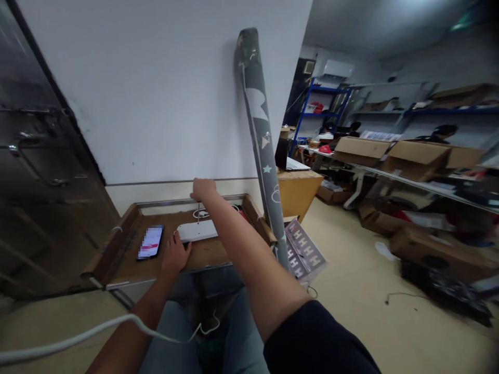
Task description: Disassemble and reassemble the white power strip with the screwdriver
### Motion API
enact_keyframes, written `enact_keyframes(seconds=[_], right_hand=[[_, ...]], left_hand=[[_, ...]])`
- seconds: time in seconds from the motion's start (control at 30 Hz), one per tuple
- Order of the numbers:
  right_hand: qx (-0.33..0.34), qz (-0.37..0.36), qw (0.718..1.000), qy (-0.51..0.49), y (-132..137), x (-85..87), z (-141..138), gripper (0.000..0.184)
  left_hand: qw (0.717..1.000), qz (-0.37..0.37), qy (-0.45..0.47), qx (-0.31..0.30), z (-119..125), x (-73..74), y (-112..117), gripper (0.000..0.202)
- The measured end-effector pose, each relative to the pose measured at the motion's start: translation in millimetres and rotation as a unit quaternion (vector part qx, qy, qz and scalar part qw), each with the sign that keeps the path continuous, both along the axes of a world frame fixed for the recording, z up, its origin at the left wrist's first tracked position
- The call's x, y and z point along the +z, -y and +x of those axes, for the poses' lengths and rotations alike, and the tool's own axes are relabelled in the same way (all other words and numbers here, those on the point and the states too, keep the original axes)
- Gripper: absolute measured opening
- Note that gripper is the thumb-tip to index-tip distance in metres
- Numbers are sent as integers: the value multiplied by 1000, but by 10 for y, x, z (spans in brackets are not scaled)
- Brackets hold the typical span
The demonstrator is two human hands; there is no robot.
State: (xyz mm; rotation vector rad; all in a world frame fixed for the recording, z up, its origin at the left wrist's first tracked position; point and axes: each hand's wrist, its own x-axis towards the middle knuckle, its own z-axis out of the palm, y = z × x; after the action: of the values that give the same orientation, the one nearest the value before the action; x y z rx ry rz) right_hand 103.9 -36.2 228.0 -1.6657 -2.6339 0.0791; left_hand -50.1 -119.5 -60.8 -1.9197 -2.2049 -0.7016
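A flat white device (197, 230) lies on a small wooden tray table (117, 270) in front of me. My left hand (175, 254) rests on the table with its fingers pressed against the device's near left end. My right hand (203, 190) is closed in a fist above the device, gripping the handle of a thin screwdriver (198, 213) that stands upright with its tip on the device's top. A black phone (150, 242) with a lit screen lies to the left of the device.
A grey rolled mat (260, 140) leans on the white wall right of the table. A white cable (97, 332) crosses my lap. A dark metal door (35, 171) stands left. Cardboard boxes (419, 156), shelves and floor clutter fill the right.
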Motion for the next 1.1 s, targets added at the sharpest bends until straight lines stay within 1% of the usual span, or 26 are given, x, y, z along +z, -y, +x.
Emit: enact_keyframes(seconds=[0.17,0.33,0.47,0.63,0.73,0.83,1.0,1.1], right_hand=[[-31,-21,999,-6,-15,-4,28,50],[-21,-13,1000,-19,-39,-33,11,50],[-7,-2,1000,-18,-69,-54,-11,49],[-17,19,1000,-12,-125,-84,1,51],[-20,22,999,-12,-170,-133,16,53],[-6,11,1000,-12,-228,-171,44,55],[36,6,999,-8,-294,-151,113,52],[28,21,999,-2,-276,-130,113,51]], left_hand=[[1000,-4,-5,12,39,92,59,69],[1000,-12,-8,18,67,150,94,63],[1000,-16,-8,23,69,159,111,58],[1000,-16,-5,25,79,166,114,52],[999,-20,-4,29,85,168,106,53],[999,-28,-3,34,88,167,97,56],[999,-35,-4,39,88,165,95,57],[998,-39,-3,38,88,160,100,58]])
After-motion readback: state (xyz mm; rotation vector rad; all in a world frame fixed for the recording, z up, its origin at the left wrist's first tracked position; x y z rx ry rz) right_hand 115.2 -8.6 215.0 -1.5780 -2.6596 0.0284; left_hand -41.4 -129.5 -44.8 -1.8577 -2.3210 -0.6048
